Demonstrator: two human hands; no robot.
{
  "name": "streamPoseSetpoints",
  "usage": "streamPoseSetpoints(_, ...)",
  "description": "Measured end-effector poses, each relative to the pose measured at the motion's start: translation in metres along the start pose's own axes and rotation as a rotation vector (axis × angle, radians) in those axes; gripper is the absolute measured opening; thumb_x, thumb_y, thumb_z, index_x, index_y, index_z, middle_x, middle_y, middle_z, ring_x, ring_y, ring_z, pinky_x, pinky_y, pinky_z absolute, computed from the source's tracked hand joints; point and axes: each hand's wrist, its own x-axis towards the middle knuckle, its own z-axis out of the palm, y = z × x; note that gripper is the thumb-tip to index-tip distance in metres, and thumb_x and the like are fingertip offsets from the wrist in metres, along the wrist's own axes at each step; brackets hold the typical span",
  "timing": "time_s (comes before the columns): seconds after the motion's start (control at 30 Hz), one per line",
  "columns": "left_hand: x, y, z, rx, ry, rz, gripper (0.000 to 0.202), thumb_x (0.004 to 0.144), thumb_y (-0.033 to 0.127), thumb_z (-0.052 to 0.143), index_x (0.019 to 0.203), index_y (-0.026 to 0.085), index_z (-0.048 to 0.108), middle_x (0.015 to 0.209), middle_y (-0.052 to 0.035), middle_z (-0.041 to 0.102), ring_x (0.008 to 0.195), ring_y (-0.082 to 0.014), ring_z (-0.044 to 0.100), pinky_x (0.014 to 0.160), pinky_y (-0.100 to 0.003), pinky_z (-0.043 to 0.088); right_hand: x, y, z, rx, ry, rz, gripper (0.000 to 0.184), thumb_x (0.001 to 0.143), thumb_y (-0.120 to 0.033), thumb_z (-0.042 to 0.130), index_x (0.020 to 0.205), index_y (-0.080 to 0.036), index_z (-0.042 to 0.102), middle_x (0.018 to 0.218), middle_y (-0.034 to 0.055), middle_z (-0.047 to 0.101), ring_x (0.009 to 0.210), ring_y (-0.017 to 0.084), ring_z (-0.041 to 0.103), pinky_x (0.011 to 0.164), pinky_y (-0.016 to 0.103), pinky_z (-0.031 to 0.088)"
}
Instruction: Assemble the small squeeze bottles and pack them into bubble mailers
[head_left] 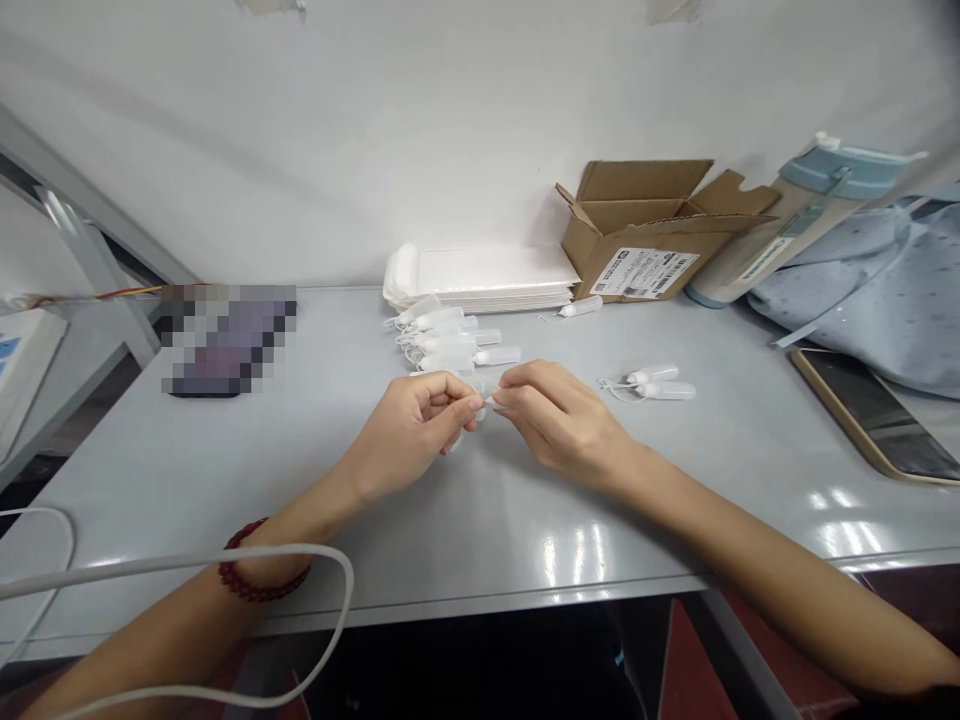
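Note:
My left hand [416, 420] and my right hand [566, 420] meet above the middle of the grey table, thumbs and fingertips pinched. Between them shows the white tip of a small plastic bottle [492, 402], with clear parts partly covered by the fingers. Which part each hand grips is hard to make out. Just behind my hands lies a pile of small translucent bottles [450, 345] with thin white cords. To the right, two similar bottles [664, 390] rest side by side, their cords trailing left. A single bottle [583, 307] lies in front of the cardboard box.
Against the wall stand a stack of white flat packs [487, 280], an open cardboard box [637, 250] and a large flask [795, 230]. A phone [885, 415] and blue cloth [862, 300] are at right. A white cable [187, 560] crosses my left forearm.

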Motion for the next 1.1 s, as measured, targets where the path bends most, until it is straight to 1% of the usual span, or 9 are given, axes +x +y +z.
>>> streamPoseSetpoints(0.17,0.000,0.000,0.001,-0.016,-0.007,-0.010,0.018,0.082,0.029,0.055,0.068,0.017,0.056,0.058,0.0031,0.053,0.046,-0.0069,0.042,0.046,-0.020,0.037,-0.001,0.000,0.001,-0.011,0.009,-0.011,0.018,0.085,-0.004,0.041,0.085,-0.017,0.053,0.086,0.0082,0.057,0.077,0.016,0.051,0.068,0.029,0.046)
streamPoseSetpoints(0.4,0.002,-0.004,0.000,-0.094,-0.021,-0.018,0.027,0.085,0.028,0.051,0.062,0.015,0.057,0.058,0.0021,0.054,0.047,-0.0066,0.043,0.049,-0.021,0.036,0.002,-0.003,-0.003,-0.025,-0.052,-0.073,0.015,0.088,-0.008,0.041,0.092,-0.014,0.054,0.090,0.0093,0.059,0.082,0.016,0.053,0.073,0.030,0.048)
streamPoseSetpoints(0.57,0.003,-0.001,-0.003,-0.153,-0.015,-0.049,0.036,0.087,0.039,0.047,0.063,0.014,0.060,0.057,0.0015,0.053,0.045,-0.0066,0.044,0.047,-0.021,0.033,0.005,0.001,-0.008,-0.023,-0.024,-0.044,0.016,0.089,-0.008,0.041,0.097,-0.015,0.052,0.093,0.0104,0.059,0.087,0.017,0.055,0.076,0.031,0.049)
streamPoseSetpoints(0.7,0.004,-0.002,-0.004,-0.149,0.004,-0.026,0.031,0.086,0.036,0.050,0.068,0.015,0.062,0.061,0.0010,0.056,0.046,-0.0059,0.043,0.047,-0.021,0.033,0.006,0.004,-0.008,-0.006,-0.014,-0.026,0.015,0.089,-0.010,0.041,0.098,-0.016,0.052,0.093,0.0107,0.060,0.088,0.018,0.057,0.074,0.032,0.050)
streamPoseSetpoints(0.77,0.004,-0.002,-0.006,-0.125,0.005,-0.001,0.026,0.085,0.033,0.053,0.067,0.015,0.062,0.061,0.0016,0.056,0.046,-0.0055,0.043,0.048,-0.021,0.034,0.007,0.005,-0.008,0.013,-0.030,-0.022,0.013,0.090,-0.014,0.042,0.099,-0.016,0.051,0.091,0.0104,0.060,0.088,0.019,0.057,0.074,0.033,0.050)
streamPoseSetpoints(0.83,0.004,-0.002,-0.009,-0.106,0.008,0.010,0.025,0.084,0.030,0.054,0.066,0.015,0.061,0.060,0.0021,0.055,0.047,-0.0053,0.044,0.048,-0.020,0.035,0.007,0.010,-0.008,0.047,-0.060,-0.012,0.015,0.090,-0.024,0.046,0.101,-0.015,0.051,0.092,0.0113,0.060,0.090,0.021,0.057,0.075,0.034,0.049)
streamPoseSetpoints(0.9,0.005,-0.001,-0.013,-0.112,0.030,-0.002,0.023,0.084,0.029,0.055,0.066,0.015,0.061,0.060,0.0021,0.055,0.046,-0.0051,0.043,0.047,-0.020,0.033,0.007,0.020,-0.010,0.095,-0.109,0.022,0.030,0.087,-0.040,0.051,0.104,-0.015,0.051,0.095,0.0128,0.059,0.090,0.023,0.057,0.076,0.036,0.049)
streamPoseSetpoints(0.97,0.007,-0.001,-0.018,-0.128,0.067,-0.033,0.023,0.082,0.029,0.056,0.065,0.015,0.061,0.059,0.0021,0.054,0.045,-0.0051,0.042,0.045,-0.020,0.032,0.006,0.033,-0.012,0.129,-0.149,0.084,0.042,0.082,-0.049,0.055,0.106,-0.015,0.050,0.097,0.0127,0.057,0.088,0.023,0.056,0.075,0.036,0.048)
streamPoseSetpoints(1.1,0.015,-0.005,-0.029,-0.132,0.177,-0.080,0.023,0.080,0.030,0.056,0.064,0.013,0.060,0.061,0.0005,0.054,0.045,-0.0048,0.041,0.043,-0.020,0.029,-0.001,0.062,-0.017,0.057,-0.199,0.245,0.042,0.082,-0.051,0.054,0.107,-0.017,0.052,0.101,0.0121,0.056,0.090,0.024,0.055,0.078,0.038,0.046)
